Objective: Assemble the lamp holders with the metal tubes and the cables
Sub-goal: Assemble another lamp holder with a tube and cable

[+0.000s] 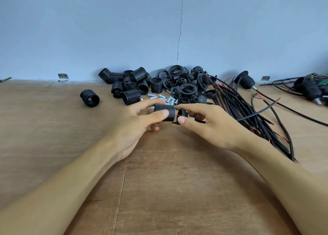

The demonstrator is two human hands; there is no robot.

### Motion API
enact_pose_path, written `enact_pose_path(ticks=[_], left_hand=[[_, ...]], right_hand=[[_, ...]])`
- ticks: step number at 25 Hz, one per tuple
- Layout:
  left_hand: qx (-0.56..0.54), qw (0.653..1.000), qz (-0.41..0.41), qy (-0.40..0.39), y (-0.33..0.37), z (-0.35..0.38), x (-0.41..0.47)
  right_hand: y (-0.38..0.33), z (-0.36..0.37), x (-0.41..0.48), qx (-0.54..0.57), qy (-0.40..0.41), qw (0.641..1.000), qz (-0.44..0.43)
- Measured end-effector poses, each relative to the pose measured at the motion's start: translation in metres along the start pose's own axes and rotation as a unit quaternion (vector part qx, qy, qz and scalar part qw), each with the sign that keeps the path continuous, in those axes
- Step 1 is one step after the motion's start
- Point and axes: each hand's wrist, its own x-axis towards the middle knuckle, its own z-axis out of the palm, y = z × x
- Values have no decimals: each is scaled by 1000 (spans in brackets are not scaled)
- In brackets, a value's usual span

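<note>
Two bare forearms, left hand (135, 125), right hand (213, 126), short trimmed fingernails

Plywood table (53, 142) with heaped black lamp holders (131, 85), small metal tubes (170, 99), ring caps (188, 88) and loose cables (236, 103).

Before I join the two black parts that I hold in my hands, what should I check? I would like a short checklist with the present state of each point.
1. The left hand grips the black ribbed plastic lamp holder body: ok.
2. The right hand pinches the black plastic cap: ok.
3. The thin red wire passes from cap to body: ok.
4. Wire fastened inside the body: cannot tell, hidden.
5. The short silver metal tube sits behind the cap: ok; how tight, cannot tell.
6. Cap closed on the body: not ok, a gap shows between them.
</note>
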Motion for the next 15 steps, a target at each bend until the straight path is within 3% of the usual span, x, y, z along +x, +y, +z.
enact_pose_path(ticks=[15], left_hand=[[35, 999, 10, -33, -1, 0, -4]], right_hand=[[-2, 9, -2, -27, 21, 999, -29]])
